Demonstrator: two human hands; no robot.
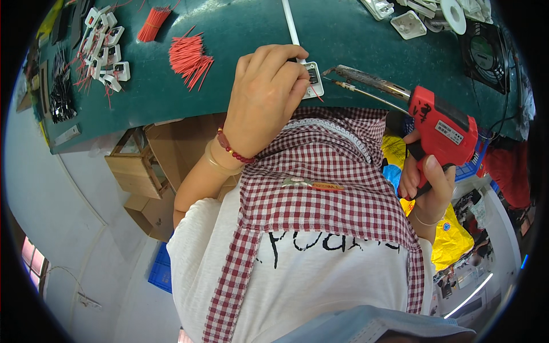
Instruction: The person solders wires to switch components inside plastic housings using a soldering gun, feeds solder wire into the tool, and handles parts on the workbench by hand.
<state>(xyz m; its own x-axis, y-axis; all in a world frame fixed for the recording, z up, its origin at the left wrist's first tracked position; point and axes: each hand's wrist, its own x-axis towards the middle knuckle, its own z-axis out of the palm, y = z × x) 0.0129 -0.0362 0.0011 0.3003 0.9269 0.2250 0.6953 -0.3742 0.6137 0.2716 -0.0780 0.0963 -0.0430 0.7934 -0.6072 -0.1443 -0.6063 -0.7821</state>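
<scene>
My left hand [269,83] has its fingers bent together at the left edge of a small white plastic housing [318,90] with a dark part inside; the exact grip is partly hidden behind the hand. A short red wire [315,93] comes out over the housing's near side. From its far side a white tube or bar [290,23] runs away across the bench. My right hand [426,180] is wrapped round the handle of a red soldering gun [443,128]. Its metal barrel and thin feed tube point left, and the tip is just right of the housing, seemingly apart from it.
On the green bench [240,28] lie two bundles of red wires [191,60], white housings with wires [106,54] and black wires [60,86] at left. A black fan [485,56] and white parts [409,24] are at right. Cardboard boxes [177,151] stand below the bench.
</scene>
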